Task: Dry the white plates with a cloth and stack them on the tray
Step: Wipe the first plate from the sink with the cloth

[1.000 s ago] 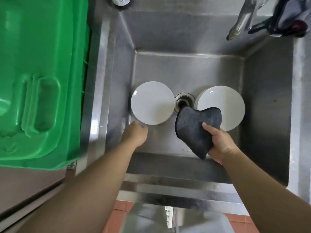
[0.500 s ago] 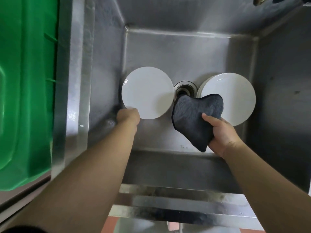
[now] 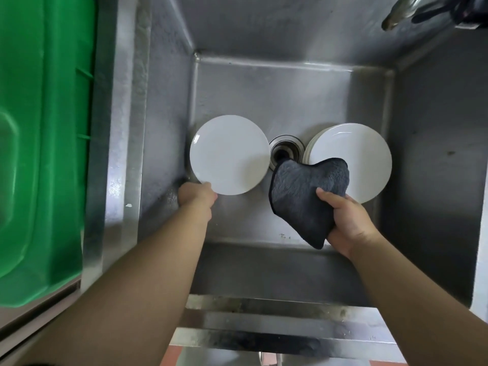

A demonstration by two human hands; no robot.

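Note:
A white plate (image 3: pixel 229 154) lies at the left of the steel sink's bottom. My left hand (image 3: pixel 195 194) grips its near edge, fingers hidden under the rim. A stack of white plates (image 3: pixel 361 151) sits at the right of the sink floor. My right hand (image 3: pixel 346 220) holds a dark grey cloth (image 3: pixel 303 196) that hangs over the near left part of that stack. No tray can be picked out with certainty.
The deep steel sink (image 3: pixel 264 96) has a drain (image 3: pixel 286 150) between the plates. A large green plastic bin (image 3: pixel 39 143) stands left of the sink's rim. A tap spout (image 3: pixel 398 14) and dark items sit at the top right corner.
My left hand moved forward from the sink floor to the left plate's near edge and took hold of it. The right hand kept the cloth over the right stack.

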